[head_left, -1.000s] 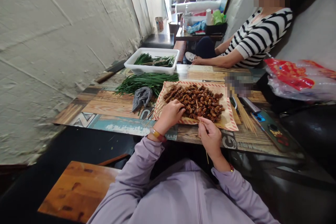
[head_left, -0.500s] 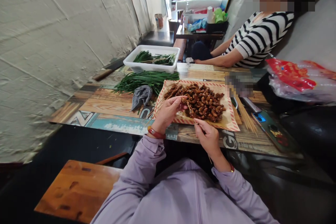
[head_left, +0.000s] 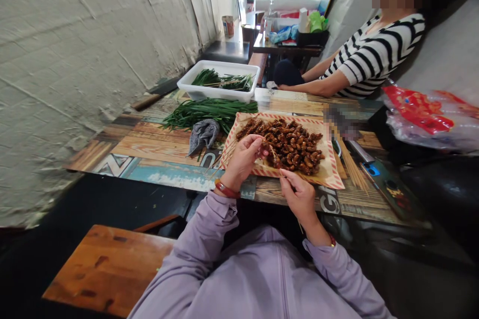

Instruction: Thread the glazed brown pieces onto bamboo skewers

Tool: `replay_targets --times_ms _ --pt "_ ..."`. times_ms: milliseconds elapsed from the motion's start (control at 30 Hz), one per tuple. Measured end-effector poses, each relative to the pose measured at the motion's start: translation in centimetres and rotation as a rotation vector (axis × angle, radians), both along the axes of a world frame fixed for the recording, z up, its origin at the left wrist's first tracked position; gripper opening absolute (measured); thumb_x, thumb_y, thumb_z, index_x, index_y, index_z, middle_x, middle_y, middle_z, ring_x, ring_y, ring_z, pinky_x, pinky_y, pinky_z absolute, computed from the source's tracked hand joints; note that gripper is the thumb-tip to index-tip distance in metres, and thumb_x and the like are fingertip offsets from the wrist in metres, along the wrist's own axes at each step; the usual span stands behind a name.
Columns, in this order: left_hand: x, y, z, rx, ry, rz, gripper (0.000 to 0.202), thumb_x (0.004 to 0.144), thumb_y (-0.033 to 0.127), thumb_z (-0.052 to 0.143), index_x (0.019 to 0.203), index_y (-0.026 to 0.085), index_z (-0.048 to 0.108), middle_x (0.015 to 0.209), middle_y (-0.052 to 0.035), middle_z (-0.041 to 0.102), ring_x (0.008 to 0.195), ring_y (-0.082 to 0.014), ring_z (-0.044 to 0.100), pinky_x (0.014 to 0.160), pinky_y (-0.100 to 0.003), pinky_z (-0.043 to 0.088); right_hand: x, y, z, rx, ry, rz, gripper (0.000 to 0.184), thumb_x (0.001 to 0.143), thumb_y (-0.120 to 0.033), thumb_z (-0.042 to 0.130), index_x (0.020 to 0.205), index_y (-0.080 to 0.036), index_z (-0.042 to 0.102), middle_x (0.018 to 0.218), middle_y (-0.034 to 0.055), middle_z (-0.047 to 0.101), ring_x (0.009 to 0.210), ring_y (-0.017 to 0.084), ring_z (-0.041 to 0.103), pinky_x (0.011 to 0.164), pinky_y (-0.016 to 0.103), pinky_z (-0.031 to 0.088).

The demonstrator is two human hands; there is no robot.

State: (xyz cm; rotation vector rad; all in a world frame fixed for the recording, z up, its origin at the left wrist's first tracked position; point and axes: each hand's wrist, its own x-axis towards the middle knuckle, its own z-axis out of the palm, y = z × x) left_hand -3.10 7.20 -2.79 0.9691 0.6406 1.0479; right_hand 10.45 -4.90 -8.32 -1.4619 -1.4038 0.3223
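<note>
A paper-lined tray (head_left: 329, 174) on the wooden table (head_left: 157, 147) carries a heap of glossy brown food pieces (head_left: 292, 142). My left hand (head_left: 243, 157) hovers over the tray's near left corner, fingers pinched round one brown piece (head_left: 265, 145). My right hand (head_left: 299, 197) is at the tray's near edge, closed on a thin bamboo skewer (head_left: 276, 159) whose tip points up toward that piece. The skewer's lower end sticks out under my wrist.
Loose green chives (head_left: 209, 112) and a grey cloth (head_left: 202, 134) lie left of the tray, a white tub (head_left: 219, 82) of chives behind. Spare skewers (head_left: 350, 162) and a phone (head_left: 387, 189) lie right. A person in a striped top (head_left: 374, 55) sits opposite. A wooden bench (head_left: 108, 269) stands near left.
My left hand lifted a brown piece off the heap and drew it toward me. My right hand raised the skewer's tip up to meet it.
</note>
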Motion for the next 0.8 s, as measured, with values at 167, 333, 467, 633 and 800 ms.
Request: replay_targets --times_ms 167,333,467,633,800 --pt "0.0 0.0 -0.3 0.049 0.047 -0.016 0.029 0.076 0.041 0.069 0.090 0.016 0.062 0.070 0.0027 0.059 0.060 -0.0086 0.058 0.059 -0.022 0.043 0.0 0.0 0.1 -0.017 -0.005 0.011 0.025 0.089 -0.031 0.054 0.106 -0.022 0.071 0.070 0.0015 0.073 0.065 0.017 0.070 0.065 0.028 0.056" --pt "-0.3 -0.2 -0.7 0.086 0.069 -0.037 0.030 0.078 0.036 0.069 0.100 0.016 0.066 0.078 -0.0017 0.066 0.066 -0.0097 0.060 0.065 -0.023 0.045 -0.1 0.1 0.1 -0.014 -0.024 0.015 0.025 0.090 -0.029 0.054 0.105 -0.021 0.071 0.072 0.0022 0.073 0.066 0.017 0.070 0.066 0.028 0.056" --pt "-0.5 -0.2 -0.9 0.093 0.065 -0.050 0.034 0.074 0.032 0.073 0.104 0.017 0.067 0.086 -0.0031 0.069 0.072 -0.0099 0.061 0.070 -0.024 0.046 -0.1 0.1 0.1 -0.018 -0.017 0.013 0.025 0.089 -0.030 0.054 0.105 -0.022 0.071 0.070 0.0016 0.073 0.064 0.017 0.069 0.063 0.027 0.056" --pt "-0.5 -0.1 -1.0 0.088 0.014 -0.026 0.035 0.073 0.032 0.074 0.104 0.019 0.067 0.093 -0.0035 0.069 0.084 -0.0124 0.065 0.081 -0.027 0.048 -0.1 0.1 0.0 -0.017 0.008 -0.008 0.025 0.089 -0.031 0.054 0.105 -0.022 0.071 0.069 0.0013 0.072 0.064 0.017 0.069 0.063 0.028 0.056" --pt "-0.5 0.0 -1.1 0.103 0.046 -0.044 0.030 0.073 0.029 0.074 0.101 0.018 0.070 0.094 -0.0058 0.071 0.092 -0.0154 0.064 0.082 -0.028 0.047 -0.1 0.1 0.0 -0.022 0.004 0.013 0.025 0.090 -0.030 0.054 0.106 -0.021 0.070 0.071 0.0017 0.072 0.064 0.017 0.069 0.063 0.028 0.055"
